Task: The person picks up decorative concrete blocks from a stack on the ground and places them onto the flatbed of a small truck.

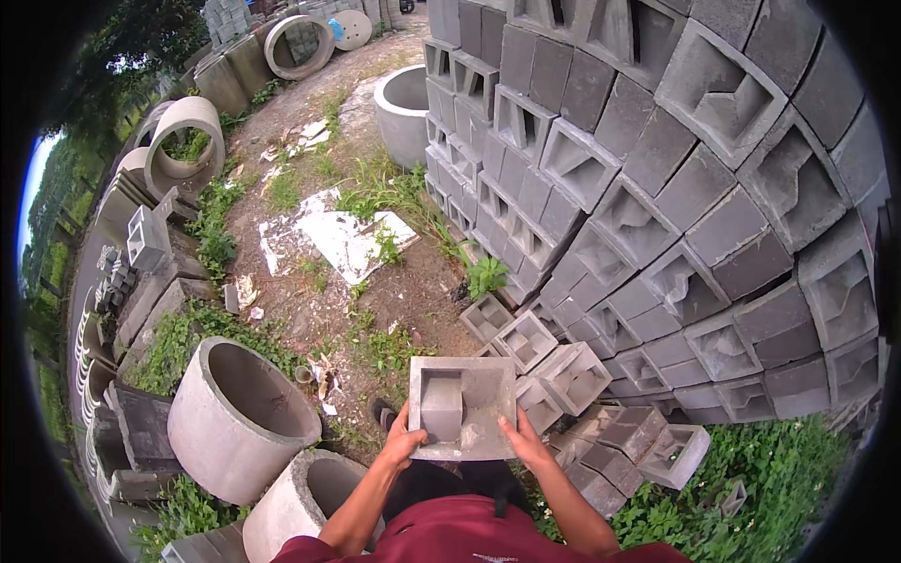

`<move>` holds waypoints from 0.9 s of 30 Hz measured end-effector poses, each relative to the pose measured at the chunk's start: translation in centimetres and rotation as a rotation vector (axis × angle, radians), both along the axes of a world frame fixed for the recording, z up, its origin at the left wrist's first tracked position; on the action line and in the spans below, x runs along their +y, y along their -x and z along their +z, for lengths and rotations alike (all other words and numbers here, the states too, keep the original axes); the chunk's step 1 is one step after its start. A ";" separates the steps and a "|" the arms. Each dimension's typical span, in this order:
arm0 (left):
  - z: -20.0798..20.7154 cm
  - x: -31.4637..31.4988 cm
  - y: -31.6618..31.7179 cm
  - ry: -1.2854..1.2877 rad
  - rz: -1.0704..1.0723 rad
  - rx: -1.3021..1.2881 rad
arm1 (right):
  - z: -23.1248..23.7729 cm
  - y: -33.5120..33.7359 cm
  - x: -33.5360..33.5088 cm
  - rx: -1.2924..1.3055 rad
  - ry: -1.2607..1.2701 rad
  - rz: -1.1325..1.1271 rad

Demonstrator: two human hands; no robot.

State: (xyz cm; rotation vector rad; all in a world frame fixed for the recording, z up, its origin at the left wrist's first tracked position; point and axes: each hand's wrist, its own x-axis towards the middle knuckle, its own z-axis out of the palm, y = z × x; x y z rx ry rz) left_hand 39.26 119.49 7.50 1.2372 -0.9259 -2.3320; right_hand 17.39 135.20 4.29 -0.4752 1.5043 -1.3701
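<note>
I hold one grey concrete block out in front of me, over the ground, with its hollow side turned up so the recess and the step inside it show. My left hand is closed about the block's lower left edge, the thumb lying along its side; my right hand grips the lower right edge in the same way, so the two hands stand apart by the block's own width. The undersides, where my other fingers go, I cannot make out.

Below the block I see my dark shoe and, nearer to me, my maroon shirt. Along the right edge of the ground rises a tall stack of blocks, some hollow side out, others showing flat faces. At its foot, just beyond my right hand, loose blocks lie tilted in a heap, with leafy green plants spreading beside them. Toward the ground's left edge, near my left arm, sits a wide concrete ring, a second ring just beside it. Farther off, broken white sheets lie flat among weeds.
</note>
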 end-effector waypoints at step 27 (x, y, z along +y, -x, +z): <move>5.7 -45.6 -21.5 0.316 0.567 -0.120 | 5.5 -18.1 -59.5 -0.514 0.050 0.287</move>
